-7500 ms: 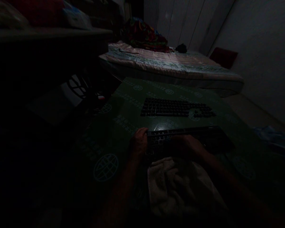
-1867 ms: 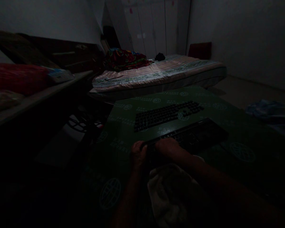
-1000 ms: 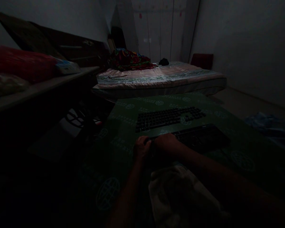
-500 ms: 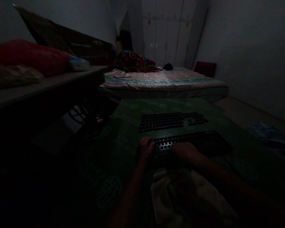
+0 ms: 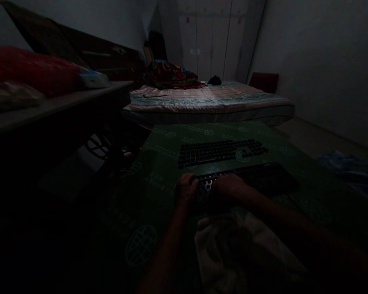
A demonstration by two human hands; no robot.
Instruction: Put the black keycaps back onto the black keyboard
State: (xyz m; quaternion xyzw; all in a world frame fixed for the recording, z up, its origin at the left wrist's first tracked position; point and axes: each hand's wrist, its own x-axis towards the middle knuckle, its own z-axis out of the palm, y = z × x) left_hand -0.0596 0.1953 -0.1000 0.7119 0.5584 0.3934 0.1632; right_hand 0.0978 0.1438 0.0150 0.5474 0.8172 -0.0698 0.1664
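The room is very dark. A black keyboard frame [image 5: 257, 176] lies on a green printed mat [image 5: 159, 163] in front of me. My left hand [image 5: 185, 189] grips the frame's left end, fingers curled over its edge. My right hand [image 5: 230, 185] rests on the frame just right of the left hand, fingers bent down onto it; whether it pinches anything is too dark to tell. A pale towel [image 5: 233, 249] lies bunched below my hands. A set of black keys [image 5: 221, 151] lies in rows on the mat beyond the frame.
A mattress [image 5: 211, 100] with a striped sheet and a bright cloth bundle [image 5: 171, 75] lies behind the mat. A low dark table [image 5: 58, 110] with a red bundle stands at left. White cupboard doors [image 5: 211, 36] are at the back. Blue cloth [image 5: 346, 165] lies on the floor at right.
My right hand has slid left along the keyboard frame, closer to my left hand, covering most of the perforated plate that showed half a second ago. My head view shifted slightly.
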